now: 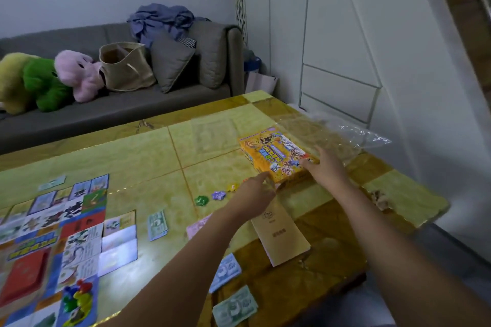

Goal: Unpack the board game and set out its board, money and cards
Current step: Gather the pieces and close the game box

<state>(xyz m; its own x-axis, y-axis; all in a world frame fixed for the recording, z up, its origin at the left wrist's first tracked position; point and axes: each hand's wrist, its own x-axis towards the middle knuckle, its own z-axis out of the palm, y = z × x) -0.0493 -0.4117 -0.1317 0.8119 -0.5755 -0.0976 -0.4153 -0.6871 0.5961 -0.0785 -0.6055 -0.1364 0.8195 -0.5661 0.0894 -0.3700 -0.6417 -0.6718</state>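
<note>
Toward the far right of the surface (159,154), the game box (276,156) is where trouble could start. It sits close to that right edge, with a loose plastic bag (332,135) crumpled just behind and beside it. If I shove the box outward or lift it carelessly, I think the bag could slide off the side, and the box could follow. If anything is inside, tipping the box as it comes up might spill it.

A row of little star tokens (218,195) lies just left of my left hand (255,194), so a sideways sweep of that wrist would scatter them. My forearms hang over the banknotes (225,273) laid out nearer to me, and a dropped elbow would drag them out of place. A tan booklet (281,233) lies between my two arms, just on the near side of the box, and pulling the box straight back would push it along.

My left hand is spread and flat, fingers straight, their tips touching the near left corner of the box. My right hand (326,167) is at the near right corner, thumb lying over the lid and fingers running along the right side. I cannot tell whether that is a true grip or only a resting touch. The box lies flat, just beyond both hands. The board (53,233) is spread out well apart, at the near left, with a heap of coloured pawns (78,297) on it.
</note>
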